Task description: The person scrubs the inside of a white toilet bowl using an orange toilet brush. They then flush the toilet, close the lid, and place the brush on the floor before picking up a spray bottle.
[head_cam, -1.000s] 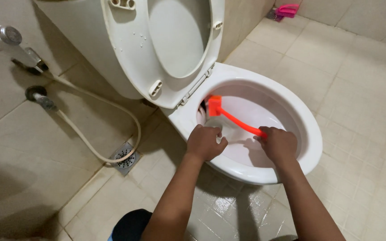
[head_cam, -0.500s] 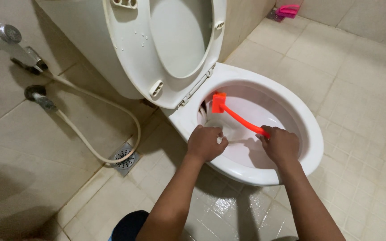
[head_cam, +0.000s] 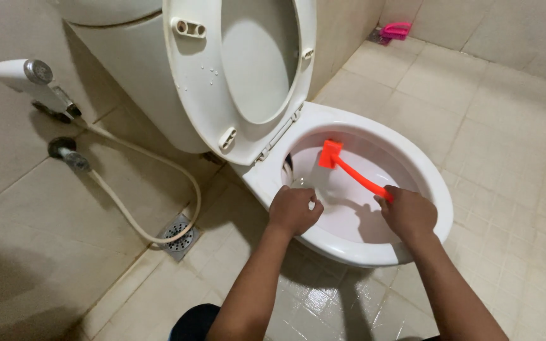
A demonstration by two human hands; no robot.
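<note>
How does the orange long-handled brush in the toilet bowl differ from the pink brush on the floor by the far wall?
The orange long-handled brush is held by the right hand, inside the white toilet bowl; the pink brush lies untouched on the tiled floor. The orange one looks thin and long, the pink one short and broad.

Beige floor tiles (head_cam: 513, 158) run to a tiled wall (head_cam: 488, 25), wet and glossy at the near edge. A metal floor drain (head_cam: 176, 232) sits left, a pale hose (head_cam: 140, 189) looping to a wall-mounted sprayer (head_cam: 26, 79). A pink brush (head_cam: 394, 30) lies in the far corner.
</note>
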